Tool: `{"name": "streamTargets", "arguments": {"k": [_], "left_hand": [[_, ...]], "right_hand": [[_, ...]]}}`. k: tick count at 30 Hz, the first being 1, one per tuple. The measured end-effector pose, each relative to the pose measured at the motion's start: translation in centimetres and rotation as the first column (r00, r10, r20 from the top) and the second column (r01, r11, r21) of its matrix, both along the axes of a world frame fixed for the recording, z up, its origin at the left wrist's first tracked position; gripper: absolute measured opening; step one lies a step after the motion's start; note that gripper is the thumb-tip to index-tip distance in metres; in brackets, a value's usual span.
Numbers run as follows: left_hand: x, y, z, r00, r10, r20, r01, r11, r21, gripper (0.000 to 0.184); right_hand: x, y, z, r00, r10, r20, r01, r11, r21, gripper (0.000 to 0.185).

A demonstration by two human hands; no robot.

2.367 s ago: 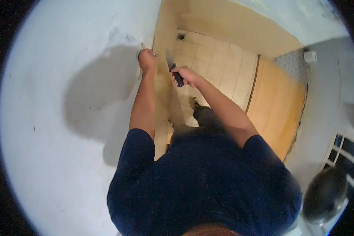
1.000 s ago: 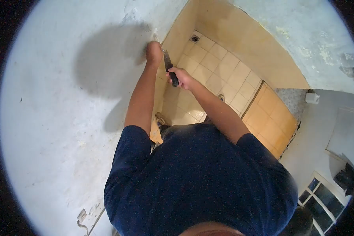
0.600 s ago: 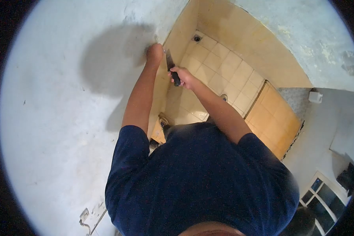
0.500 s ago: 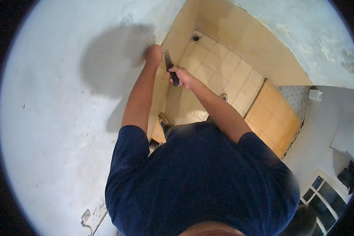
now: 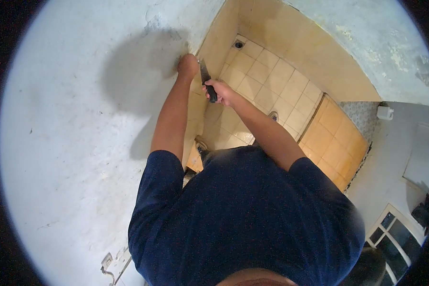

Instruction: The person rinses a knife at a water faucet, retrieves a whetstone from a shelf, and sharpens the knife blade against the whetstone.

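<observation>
In the head view my right hand [image 5: 218, 91] is wrapped round the black handle of a knife-like tool [image 5: 205, 75], whose dark blade points up toward my left hand. My left hand [image 5: 188, 65] is at the pale wall [image 5: 71, 157], near the edge where the tan wall panel [image 5: 221, 35] begins. Its fingers are hidden behind the back of the hand. A small shiny bit shows beside it, close to the blade's tip, too small to name.
Tan floor tiles [image 5: 260, 74] lie below, with a drain [image 5: 238, 44] in the corner. An orange tiled ledge [image 5: 331, 138], a white container [image 5: 385, 113] and a paned window [image 5: 391, 233] are at the right. A wall socket [image 5: 107, 260] is at the lower left.
Since the earliest frame the view has shifted, and the blade's tip has come closer to my left hand. Over the last second both hands have stayed nearly in place; my right hand still holds the tool.
</observation>
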State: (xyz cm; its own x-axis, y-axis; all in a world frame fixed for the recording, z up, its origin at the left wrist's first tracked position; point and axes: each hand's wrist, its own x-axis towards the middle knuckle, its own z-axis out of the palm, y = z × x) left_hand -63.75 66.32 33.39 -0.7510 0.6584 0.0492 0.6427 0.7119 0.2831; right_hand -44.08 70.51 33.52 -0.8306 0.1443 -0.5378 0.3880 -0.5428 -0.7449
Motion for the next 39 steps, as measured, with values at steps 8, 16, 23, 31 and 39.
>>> {"name": "streamTargets", "arguments": {"k": [8,16,23,31,39], "left_hand": [[-0.7,-0.1,-1.1,1.0,-0.013,-0.008,0.013,0.998,0.06,0.034],[0.4,0.0,-0.1,0.999,0.007,-0.031,-0.004,0.997,0.077,0.025],[0.1,-0.1,-0.2,1.0,0.011,-0.024,-0.009,0.996,0.087,0.027],[-0.1,0.4,-0.5,0.998,0.066,0.005,-0.066,0.986,0.151,0.028],[0.5,-0.3,0.4,1.0,0.004,-0.016,-0.001,0.99,0.14,0.038]], "right_hand": [[-0.2,0.0,-0.5,1.0,-0.01,0.008,0.01,1.0,-0.016,0.03],[0.2,0.2,0.1,0.999,0.047,0.024,-0.047,0.999,-0.005,0.028],[0.1,0.2,-0.5,1.0,0.027,0.008,-0.027,1.0,-0.01,0.028],[0.3,0.0,0.1,1.0,0.019,0.018,-0.019,1.0,0.006,0.029],[0.2,0.0,0.2,1.0,0.005,0.027,-0.005,1.0,0.001,0.029]]}}
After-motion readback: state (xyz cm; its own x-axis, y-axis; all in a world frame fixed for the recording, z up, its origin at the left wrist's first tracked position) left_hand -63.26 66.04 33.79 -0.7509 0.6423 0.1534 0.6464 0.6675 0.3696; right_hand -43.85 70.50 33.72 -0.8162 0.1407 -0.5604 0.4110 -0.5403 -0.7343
